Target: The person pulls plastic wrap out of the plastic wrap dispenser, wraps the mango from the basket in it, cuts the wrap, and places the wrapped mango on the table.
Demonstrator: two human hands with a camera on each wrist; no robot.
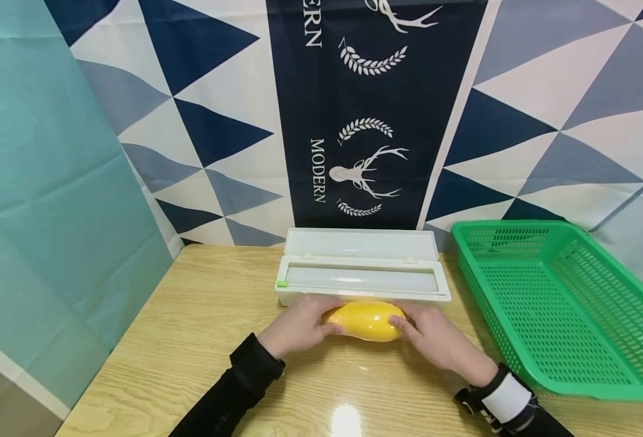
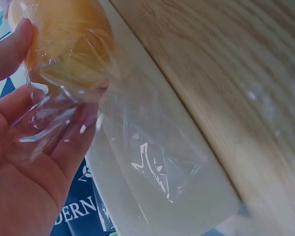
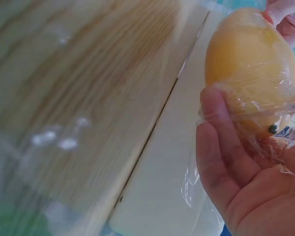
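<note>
Both hands hold a yellow mango point(image 1: 366, 321) between them, close over the wooden table. My left hand point(image 1: 302, 325) grips one end, thumb on the near side and fingers going under it. At the other end, my right hand point(image 1: 436, 334) grips with its thumb on the fruit's near face. Clear cling film point(image 2: 64, 118) wraps the mango and bunches in wrinkles over the left fingers. In the right wrist view, a small dark stem spot point(image 3: 273, 129) shows through the film. Right behind the mango stands a white cling film dispenser point(image 1: 299, 296), its lid raised.
A green plastic basket point(image 1: 518, 364) stands on the right side of the table point(image 1: 190, 340). A small green slider point(image 1: 282, 284) sits at the dispenser's left end. Patterned cloth point(image 1: 223, 79) hangs along the back, just behind the dispenser.
</note>
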